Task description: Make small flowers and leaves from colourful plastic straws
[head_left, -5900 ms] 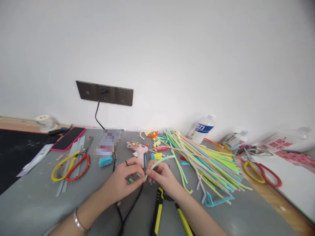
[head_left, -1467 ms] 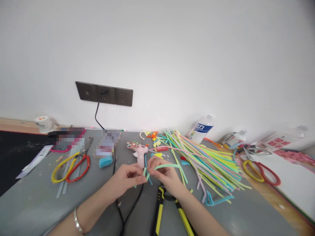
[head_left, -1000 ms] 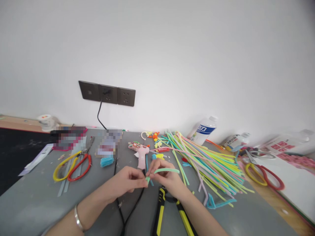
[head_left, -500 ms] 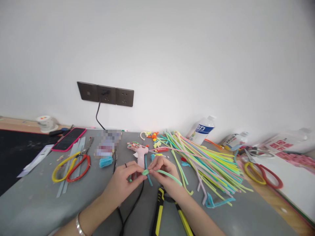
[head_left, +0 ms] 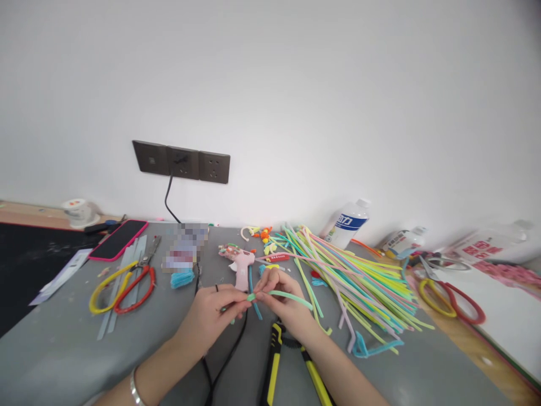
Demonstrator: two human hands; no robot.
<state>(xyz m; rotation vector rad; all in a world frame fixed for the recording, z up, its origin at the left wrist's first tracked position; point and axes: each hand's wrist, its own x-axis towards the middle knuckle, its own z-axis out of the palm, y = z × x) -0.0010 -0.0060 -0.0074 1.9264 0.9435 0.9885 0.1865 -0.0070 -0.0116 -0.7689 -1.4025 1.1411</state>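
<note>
A light green pipe cleaner (head_left: 291, 298) is pinched between both hands over the middle of the table. My left hand (head_left: 220, 307) closes its thumb and fingers on the bent left end. My right hand (head_left: 281, 296) grips it close beside, and its free length sticks out to the right. Behind the hands lies a pink glue gun (head_left: 242, 268) with a black cord. A blue pipe cleaner (head_left: 256, 307) rests just behind the fingertips. Below the right hand are yellow-and-black pliers (head_left: 276, 361), their handles spread and their head partly hidden by the wrist.
Many pastel pipe cleaners (head_left: 359, 270) fan out to the right. Red-and-yellow scissors (head_left: 135, 287), glue sticks (head_left: 112, 316) and a pink-edged phone (head_left: 120, 239) lie left. A white bottle (head_left: 349, 223) stands by the wall; another pair of scissors (head_left: 452, 301) lies far right.
My left fingers have shifted slightly and cover more of the pipe cleaner's bent end. The free length on the right sits a little higher and straighter. Everything else is unchanged.
</note>
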